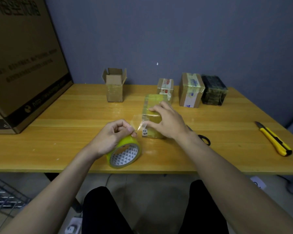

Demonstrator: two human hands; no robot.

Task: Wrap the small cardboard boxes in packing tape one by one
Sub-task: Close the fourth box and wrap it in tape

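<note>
Head view, tabletop point(74, 112): yellow wood, running the width of the frame against a blue-grey wall.
Head view, box being wrapped point(150, 105): a small cardboard box already glossy with tape, standing mid-tabletop, a white label low on its near face.
Head view, right hand point(167, 121): lies over the top and near face of that box, fingers spread fairly straight and pressing on it, thumb low against the near face.
Head view, left hand point(112, 137): just left of the box and nearer the person, fingers curled, thumb and fingertips pinching the tape at the top of the roll.
Head view, tape roll point(124, 153): yellow-green, standing on edge on the tabletop under the left hand, its patterned core facing the camera.
Head view, clear tape strip point(137, 123): stretches from the left hand's pinch up and right to the box's near-left edge, beside the right thumb.
Head view, open box point(115, 85): flaps up, well behind the left hand near the wall.
Head view, taped boxes point(190, 89): three more in a row behind and right of the right hand, the rightmost dark.
Head view, scissors point(204, 139): black handles showing just behind the right forearm.
Head view, utility knife point(274, 139): yellow and black, far right on the tabletop.
Head view, large carton point(24, 65): fills the left end of the tabletop.
</note>
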